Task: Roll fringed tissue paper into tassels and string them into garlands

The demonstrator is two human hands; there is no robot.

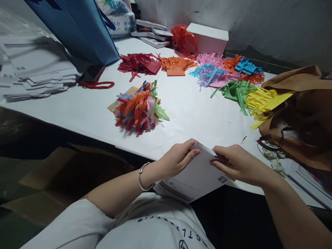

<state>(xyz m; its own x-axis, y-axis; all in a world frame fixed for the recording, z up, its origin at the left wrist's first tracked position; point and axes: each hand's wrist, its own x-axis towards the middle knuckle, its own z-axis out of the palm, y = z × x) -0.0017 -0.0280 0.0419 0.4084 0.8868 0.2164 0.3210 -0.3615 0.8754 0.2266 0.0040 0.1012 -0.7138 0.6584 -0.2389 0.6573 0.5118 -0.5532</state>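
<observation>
A flat white box (pixel 199 176) with small dark print is tilted over my lap, just off the table's front edge. My left hand (pixel 181 157) grips its upper left corner, thumb on the near face. At the upper right edge, my right hand (pixel 230 160) has its thumb and fingers closed on the box; what lies under the fingertips is partly hidden. Beyond my hands, a bunch of mixed coloured paper strips (pixel 138 109) lies on the white table (pixel 192 121), with tan card under it.
Fringed paper lies along the back: dark red (pixel 140 64), orange (pixel 176 65), green (pixel 237 91) and yellow (pixel 264 100). A stack of white boxes (pixel 36 69) and a blue bag (pixel 80 31) stand left. An open brown paper bag (pixel 293 83) lies right; a cardboard box (pixel 52 180) sits below.
</observation>
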